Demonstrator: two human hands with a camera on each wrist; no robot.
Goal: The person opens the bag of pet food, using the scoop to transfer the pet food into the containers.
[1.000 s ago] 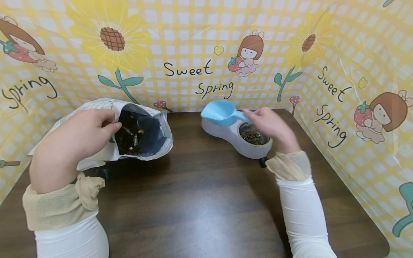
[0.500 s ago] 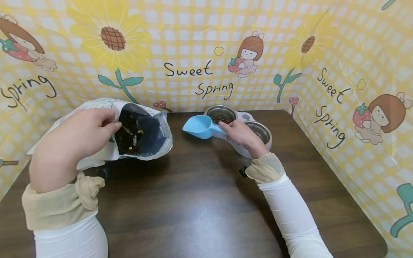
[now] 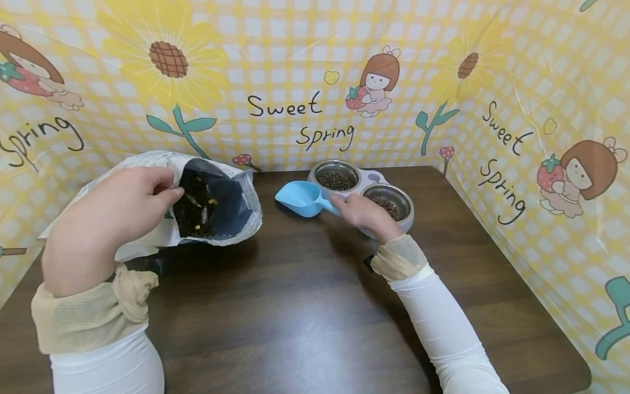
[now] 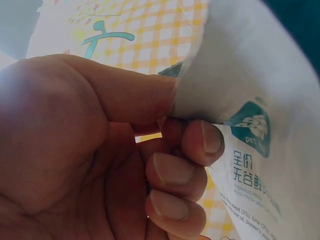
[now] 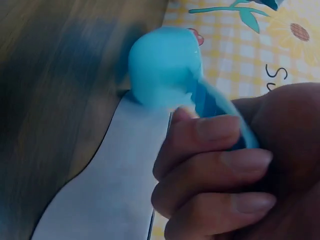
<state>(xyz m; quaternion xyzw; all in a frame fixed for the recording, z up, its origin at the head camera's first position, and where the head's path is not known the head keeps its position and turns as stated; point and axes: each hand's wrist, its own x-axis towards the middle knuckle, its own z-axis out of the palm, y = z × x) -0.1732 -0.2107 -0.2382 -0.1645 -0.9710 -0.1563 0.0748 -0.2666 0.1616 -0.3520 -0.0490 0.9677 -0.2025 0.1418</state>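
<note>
A white foil-lined pet food bag [image 3: 241, 213] lies on its side at the left, mouth facing right, with dark kibble and a few yellow bits inside. My left hand [image 3: 115, 205] pinches the upper rim of its mouth between thumb and finger; the left wrist view shows the printed bag [image 4: 255, 165] in that pinch. In my right hand [image 3: 366, 212] is the handle of a light blue scoop [image 3: 302, 198], fingers curled round it. The scoop's bowl looks empty and hangs just left of a double pet bowl [image 3: 376, 178]. Kibble lies in both of its metal bowls.
The brown wooden table [image 3: 305, 306] carries everything. A yellow checked cloth [image 3: 275, 65] with printed flowers and figures stands behind it and along both sides.
My right hand has moved left and down with the scoop, from over the right metal bowl to beside the left one. Both bowls have come into view. The left hand and bag stay put.
</note>
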